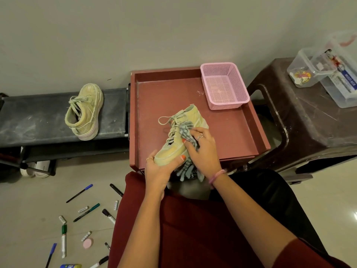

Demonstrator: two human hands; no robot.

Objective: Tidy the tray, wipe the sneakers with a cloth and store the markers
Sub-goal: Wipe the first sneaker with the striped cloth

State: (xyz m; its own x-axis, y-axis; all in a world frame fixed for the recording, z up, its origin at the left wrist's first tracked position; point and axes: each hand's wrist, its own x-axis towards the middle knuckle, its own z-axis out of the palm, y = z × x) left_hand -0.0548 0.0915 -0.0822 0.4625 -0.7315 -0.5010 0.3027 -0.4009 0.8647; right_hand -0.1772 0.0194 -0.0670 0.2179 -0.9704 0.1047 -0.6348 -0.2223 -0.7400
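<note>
**Sneaker lies lengthwise between the two hands, cloth on its right flank**

The sneaker being wiped sits in the red tray, its long axis slanting from the toe, nearest the person, up and away to the heel. That line runs almost straight out from the left hand, whose fingers curl round the toe cap, thumb on top, and hold it steady. The right hand comes in from the shoe's right side, and its fingers are bunched on a striped grey cloth, pressing it against the upper just beside the laces. The cloth's loose end hangs down past the tray's near edge, below both hands.

So the surface left to wipe lies ahead of the right fingers along that slanted axis: farther out toward the heel, and back toward the toe where the left thumb covers it. I judge that a stroke along the shoe's length suits the right hand, since it is the nearer one to the side wall and the left is taken up with bracing.

The second sneaker lies well to the left of the left fingers, on a dark table, out of easy reach of the right. The markers are scattered on the floor below and left of the left hand, and the pink basket stands in the tray's far corner beyond the right fingers.
</note>
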